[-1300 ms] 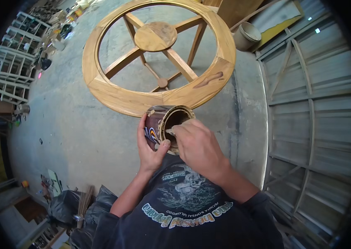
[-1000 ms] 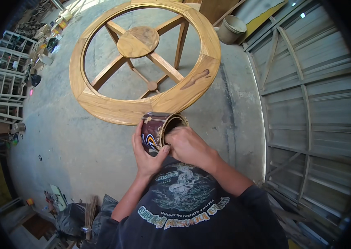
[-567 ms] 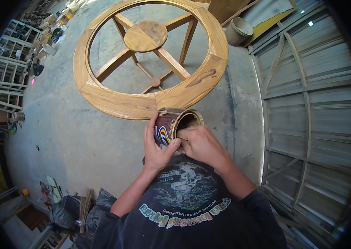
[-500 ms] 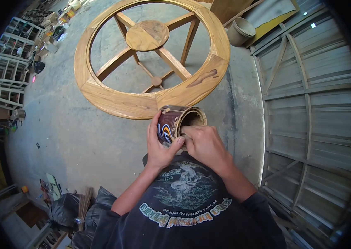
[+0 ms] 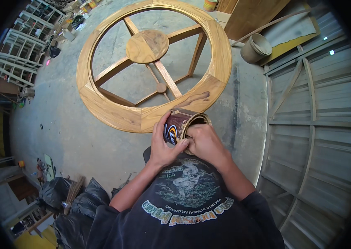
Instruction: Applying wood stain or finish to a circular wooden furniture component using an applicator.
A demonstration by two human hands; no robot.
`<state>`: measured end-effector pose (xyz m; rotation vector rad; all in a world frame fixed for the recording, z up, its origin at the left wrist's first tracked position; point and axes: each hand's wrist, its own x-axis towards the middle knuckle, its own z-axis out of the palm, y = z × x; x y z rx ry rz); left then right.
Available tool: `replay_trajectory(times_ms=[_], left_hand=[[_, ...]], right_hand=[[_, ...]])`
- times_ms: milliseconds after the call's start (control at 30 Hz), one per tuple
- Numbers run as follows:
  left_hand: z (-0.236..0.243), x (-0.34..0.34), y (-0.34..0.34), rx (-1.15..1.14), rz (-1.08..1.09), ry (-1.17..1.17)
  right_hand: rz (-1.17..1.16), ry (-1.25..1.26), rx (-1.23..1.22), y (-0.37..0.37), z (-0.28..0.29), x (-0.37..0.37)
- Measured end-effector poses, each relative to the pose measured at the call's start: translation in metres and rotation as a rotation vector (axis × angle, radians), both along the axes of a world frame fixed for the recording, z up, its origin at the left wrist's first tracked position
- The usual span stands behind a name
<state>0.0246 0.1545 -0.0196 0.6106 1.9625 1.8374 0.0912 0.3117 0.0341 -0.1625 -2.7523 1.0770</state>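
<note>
My left hand (image 5: 163, 149) is wrapped round a brown can (image 5: 178, 121), its thumb by the rim. The can lies tilted on its side in front of my chest, mouth toward the right, with pale, crusted residue round the rim. My right hand (image 5: 207, 146) reaches into the mouth with curled fingers; their tips, and anything they grip, are hidden inside. Just beyond the can stands a round wooden table frame (image 5: 115, 115) with an open ring top, crossbars and a round wooden disc (image 5: 147, 46) at its centre. A dark patch marks the ring's near right part.
A dirty bucket (image 5: 256, 49) stands beyond the table on the right, near wooden panels (image 5: 254, 18). A corrugated metal wall (image 5: 329, 108) runs along the right. Black plastic bags (image 5: 89, 197) and a broom (image 5: 74, 191) lie at lower left. Stacked frames (image 5: 28, 45) stand at far left.
The view has shifted, so the table sits a little lower in it. My right hand has gone slightly deeper into the can, while my left keeps its hold.
</note>
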Motion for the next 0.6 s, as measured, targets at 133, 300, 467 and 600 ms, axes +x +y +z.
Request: replay_trajectory(times_ms=[133, 300, 467, 600], left_hand=[[-0.001, -0.001, 0.039, 0.104, 0.106, -0.257], [-0.020, -0.009, 0.062, 0.225, 0.181, -0.412], [-0.024, -0.021, 0.081, 0.257, 0.177, -0.472], [-0.020, -0.047, 0.091, 0.417, 0.195, -0.702]], right_hand=[[-0.047, -0.104, -0.233, 0.043, 0.025, -0.003], [-0.376, -0.116, -0.932, 0.088, 0.026, -0.002], [-0.403, -0.149, -1.022, 0.109, 0.006, -0.003], [-0.368, -0.089, -1.270, 0.111, -0.029, 0.000]])
